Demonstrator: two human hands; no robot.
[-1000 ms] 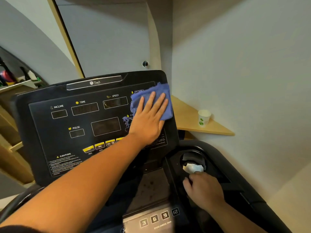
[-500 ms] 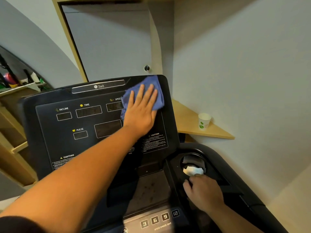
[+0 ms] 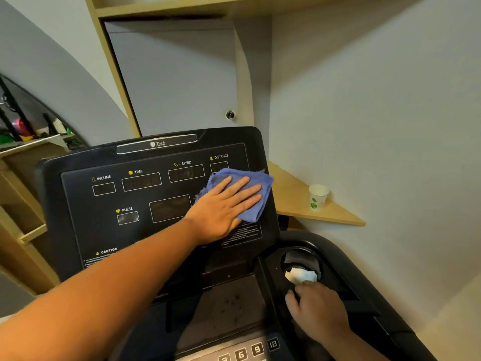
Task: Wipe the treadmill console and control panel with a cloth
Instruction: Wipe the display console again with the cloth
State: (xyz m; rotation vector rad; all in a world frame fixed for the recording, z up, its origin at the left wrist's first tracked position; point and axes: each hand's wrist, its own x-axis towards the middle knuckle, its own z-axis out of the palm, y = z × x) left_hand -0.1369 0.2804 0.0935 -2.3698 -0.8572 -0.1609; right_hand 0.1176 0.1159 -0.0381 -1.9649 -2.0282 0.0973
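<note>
left hand (image 3: 221,207): flat, pressing blue cloth (image 3: 250,201) on console (image 3: 104,230) | right hand (image 3: 318,308): curled on cup-holder rim (image 3: 291,252), grasp unclear

One camera gave the only view. It sat on the person's head and looked forward and down, close over the treadmill console (image 3: 156,204), whose dark face filled the middle of the frame and tilted up toward the lens. The wide lens bent straight lines: the wall (image 3: 377,126) at the right and the wooden frame (image 3: 114,74) above leaned and curved. Both forearms entered from the bottom edge, the left hand (image 3: 223,207) reaching up onto the panel, the right hand (image 3: 317,306) lower and nearer the lens. A corner shelf (image 3: 294,201) lay farther back at the right.
</note>
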